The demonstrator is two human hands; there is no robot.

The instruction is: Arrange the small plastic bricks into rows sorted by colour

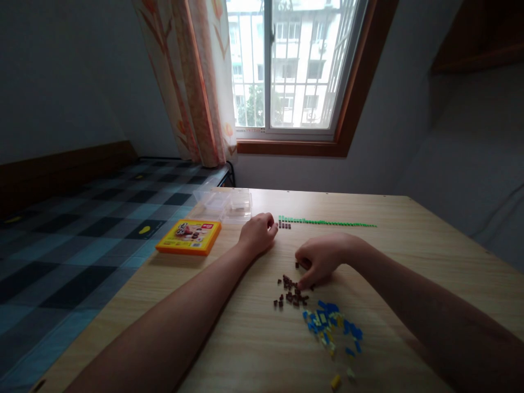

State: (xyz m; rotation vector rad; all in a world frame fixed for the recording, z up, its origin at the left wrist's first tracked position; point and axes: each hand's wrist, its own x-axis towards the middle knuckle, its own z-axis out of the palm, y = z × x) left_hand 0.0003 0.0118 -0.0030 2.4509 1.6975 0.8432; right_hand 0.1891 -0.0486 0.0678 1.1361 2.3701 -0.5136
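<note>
My left hand (pixel 258 234) rests on the table with its fingers curled, beside the left end of a short row of small brown blocks (pixel 285 226). Whatever its fingertips may hold is hidden. Just behind that row runs a long line of tiny green blocks (pixel 323 222). My right hand (pixel 325 256) reaches down to a loose pile of brown blocks (pixel 293 297), thumb and forefinger apart. One finger touches the pile's edge, and a single brown block (pixel 297 265) lies under the other fingertip. Nearer to me is a heap of blue and pale yellow pieces (pixel 327 319).
An orange-yellow box (pixel 188 237) lies at the table's left edge. Behind it stands a clear plastic case (pixel 225 204). A bed with a checked cover (pixel 90 240) adjoins the wooden table (pixel 409 245) on the left. A yellow piece (pixel 335 381) lies near the front.
</note>
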